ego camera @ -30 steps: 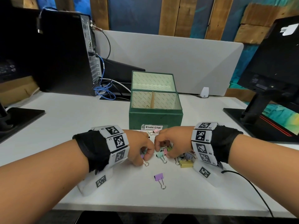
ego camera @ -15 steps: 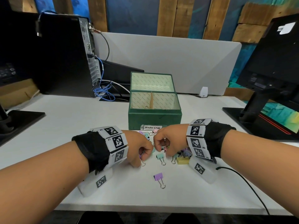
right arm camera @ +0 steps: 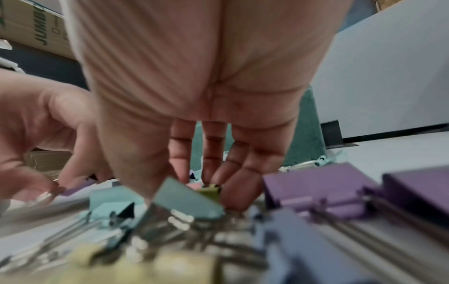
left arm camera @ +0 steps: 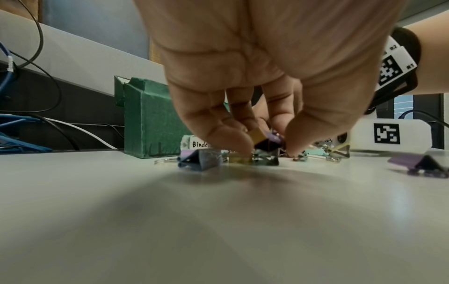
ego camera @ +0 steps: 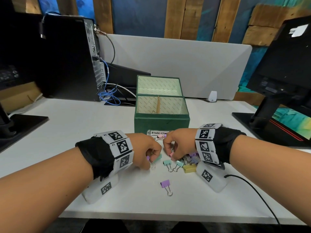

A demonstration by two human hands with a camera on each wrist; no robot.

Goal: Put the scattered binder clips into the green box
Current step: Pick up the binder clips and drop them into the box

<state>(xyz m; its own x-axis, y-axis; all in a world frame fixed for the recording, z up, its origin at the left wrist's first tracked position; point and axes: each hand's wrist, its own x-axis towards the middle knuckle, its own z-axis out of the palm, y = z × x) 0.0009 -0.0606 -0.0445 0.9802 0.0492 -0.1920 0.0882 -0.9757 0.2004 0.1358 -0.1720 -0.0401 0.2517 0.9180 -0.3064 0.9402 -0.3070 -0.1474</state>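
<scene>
White desk (ego camera: 70, 132) under a grey screen: both hands gathering clips in front of the open green box (ego camera: 161, 122).

The left hand (ego camera: 144, 151) is curled, pinching a few clips (ego camera: 157, 158) just off the desk; the right hand (ego camera: 179, 145) is curled into the main pile (ego camera: 188, 163), a pink clip (ego camera: 171, 154) at its fingertips. A purple clip (ego camera: 165, 184) lies apart, nearer the person. Gathering looks unfinished; next, I judge, each handful must be lifted over the box's front wall and dropped in.

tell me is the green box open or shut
Open. The green box has its lid tipped back, showing the pale lining and a wooden divider inside.
</scene>
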